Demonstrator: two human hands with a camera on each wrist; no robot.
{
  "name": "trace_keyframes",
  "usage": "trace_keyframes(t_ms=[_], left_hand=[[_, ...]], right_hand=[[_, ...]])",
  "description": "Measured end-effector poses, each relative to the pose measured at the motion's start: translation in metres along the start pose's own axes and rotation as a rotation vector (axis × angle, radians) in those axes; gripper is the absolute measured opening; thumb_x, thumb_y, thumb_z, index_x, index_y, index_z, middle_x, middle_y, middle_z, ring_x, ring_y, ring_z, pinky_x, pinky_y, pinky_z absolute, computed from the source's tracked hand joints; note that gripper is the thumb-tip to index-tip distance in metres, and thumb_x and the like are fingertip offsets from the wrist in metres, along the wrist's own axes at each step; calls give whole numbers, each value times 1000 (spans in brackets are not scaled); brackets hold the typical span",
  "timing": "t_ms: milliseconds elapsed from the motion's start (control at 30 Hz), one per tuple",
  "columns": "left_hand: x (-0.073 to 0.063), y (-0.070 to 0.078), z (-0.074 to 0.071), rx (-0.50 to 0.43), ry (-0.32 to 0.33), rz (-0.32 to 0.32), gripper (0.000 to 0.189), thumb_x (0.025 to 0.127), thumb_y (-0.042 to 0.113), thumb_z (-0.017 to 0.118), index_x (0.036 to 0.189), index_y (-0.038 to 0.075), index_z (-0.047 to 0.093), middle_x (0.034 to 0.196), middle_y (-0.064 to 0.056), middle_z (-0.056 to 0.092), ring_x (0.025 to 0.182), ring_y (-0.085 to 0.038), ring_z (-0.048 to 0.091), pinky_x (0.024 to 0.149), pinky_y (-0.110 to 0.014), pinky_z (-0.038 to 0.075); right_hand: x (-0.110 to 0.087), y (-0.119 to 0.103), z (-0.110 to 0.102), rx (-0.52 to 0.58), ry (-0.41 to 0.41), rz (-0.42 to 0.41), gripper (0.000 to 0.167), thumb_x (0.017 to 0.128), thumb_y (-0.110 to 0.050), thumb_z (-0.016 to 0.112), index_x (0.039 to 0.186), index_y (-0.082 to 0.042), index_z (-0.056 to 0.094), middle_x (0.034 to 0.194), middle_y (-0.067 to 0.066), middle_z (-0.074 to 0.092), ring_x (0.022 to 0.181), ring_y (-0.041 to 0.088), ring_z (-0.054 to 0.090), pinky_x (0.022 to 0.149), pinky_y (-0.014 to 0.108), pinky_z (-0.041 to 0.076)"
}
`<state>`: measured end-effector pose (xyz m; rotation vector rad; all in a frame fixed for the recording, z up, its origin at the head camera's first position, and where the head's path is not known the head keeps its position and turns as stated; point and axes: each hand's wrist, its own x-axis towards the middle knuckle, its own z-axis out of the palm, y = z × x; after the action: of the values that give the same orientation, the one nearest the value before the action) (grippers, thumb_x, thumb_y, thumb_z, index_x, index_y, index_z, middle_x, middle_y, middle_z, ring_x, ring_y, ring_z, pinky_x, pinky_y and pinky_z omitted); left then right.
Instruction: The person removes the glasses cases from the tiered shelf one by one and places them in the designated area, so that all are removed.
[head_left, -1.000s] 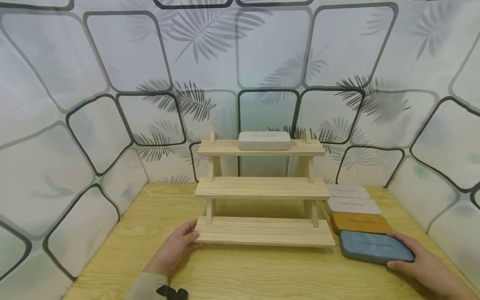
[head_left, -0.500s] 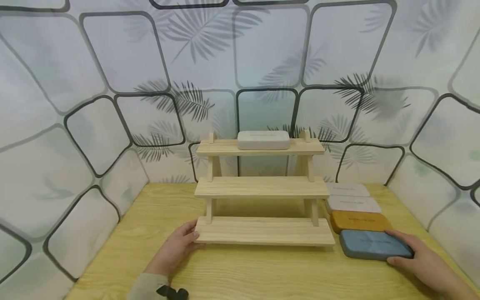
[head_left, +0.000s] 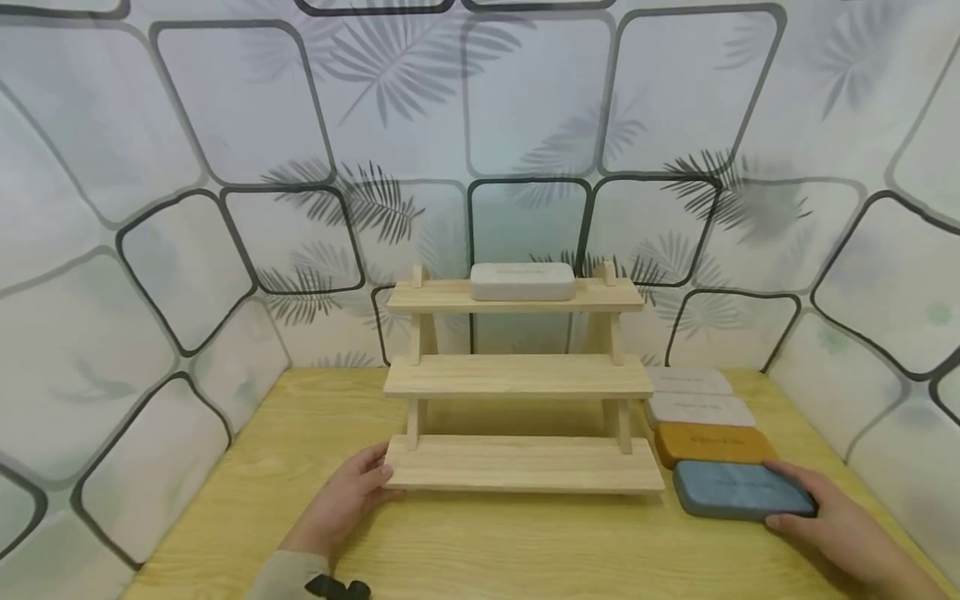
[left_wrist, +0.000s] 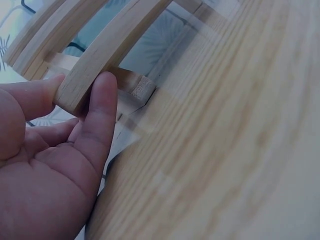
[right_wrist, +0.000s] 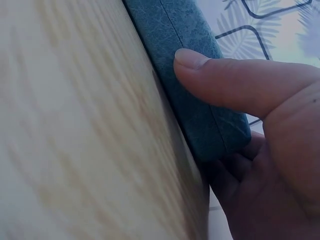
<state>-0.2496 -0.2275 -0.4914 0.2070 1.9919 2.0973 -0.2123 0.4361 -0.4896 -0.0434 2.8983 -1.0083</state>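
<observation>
A three-tier wooden display stand (head_left: 517, 375) stands on the table. My left hand (head_left: 347, 500) pinches the left end of its bottom shelf; in the left wrist view the thumb is on one face and a finger (left_wrist: 102, 100) on the other. At the right, my right hand (head_left: 832, 521) grips the right end of a blue glasses case (head_left: 738, 490), thumb on its near side. That case lies flat, and its seam shows in the right wrist view. A light grey glasses case (head_left: 522, 282) sits on the top shelf.
Behind the blue case, a mustard glasses case (head_left: 712, 443) and two pale ones, a nearer pale case (head_left: 697, 409) and a farther pale case (head_left: 688, 381), lie in a row beside the stand. Patterned curtain (head_left: 405, 108) encloses the table (head_left: 480, 542) at the back and sides.
The head view has shifted slightly, so everything appears a little further left. Both hands keep their holds, and neither the stand nor the cases have visibly moved on the table.
</observation>
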Motion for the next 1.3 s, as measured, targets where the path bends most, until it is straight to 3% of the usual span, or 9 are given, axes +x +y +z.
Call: trace_keyframes(t_ms=[200,400,567,800,1000,1100,1200,1233,1300], left_hand=[[6,-1,-1,-10,7,1,58,107,8,47,153,-14,19,148,-37,35,123,-33,54,98,-40,54],[10,-2,2,-5,-47,-5,64,109,16,49,155,-12,15,150,-35,34,126,-35,52,100,-43,53],[8,-2,2,-2,-33,-12,62,109,15,48,155,-11,17,150,-36,34,126,-36,52,100,-42,53],[-6,-4,-4,-4,-5,-21,64,108,17,50,155,-12,17,151,-37,32,128,-36,51,101,-43,53],[-5,-2,-5,-10,-12,-26,64,108,18,50,155,-12,18,151,-36,32,128,-34,51,100,-42,53],[-5,-1,-3,-8,-9,-30,64,109,18,49,155,-12,18,152,-38,31,129,-35,50,101,-42,53],[-6,0,-1,-2,3,-32,63,109,18,48,155,-12,18,154,-38,27,130,-35,49,101,-41,52],[-6,1,-1,1,6,-32,63,109,17,48,155,-13,18,154,-38,27,130,-35,49,101,-41,52],[-5,1,0,3,14,-31,62,109,17,48,155,-13,18,154,-38,27,130,-34,49,101,-41,53]], right_hand=[[2,-5,-2,31,-11,23,104,83,-48,80,157,1,26,151,44,18,132,66,19,101,80,22],[1,2,-8,-15,-10,14,98,88,-41,78,156,4,24,148,47,17,130,69,19,99,80,23],[3,3,-10,-29,-4,-4,101,91,-44,75,157,7,18,149,47,16,130,69,18,97,80,25],[-1,-13,-3,38,-21,16,99,98,-42,67,159,6,5,152,47,11,131,69,17,95,80,29],[-7,-28,-10,162,40,-10,93,104,-37,59,160,2,-5,158,42,-1,135,68,10,100,79,23],[-11,-41,-13,147,124,-61,88,105,-37,57,162,-3,-1,161,37,6,142,58,12,121,37,26],[-12,-56,-15,120,205,-145,81,105,-32,58,164,-8,7,161,32,16,145,51,16,97,-4,18],[-10,-62,-16,111,226,-169,79,105,-31,58,164,-10,9,161,31,19,147,46,17,86,-8,18],[-7,-74,-19,99,247,-214,77,105,-29,59,164,-14,13,161,28,23,149,36,19,87,-7,20]])
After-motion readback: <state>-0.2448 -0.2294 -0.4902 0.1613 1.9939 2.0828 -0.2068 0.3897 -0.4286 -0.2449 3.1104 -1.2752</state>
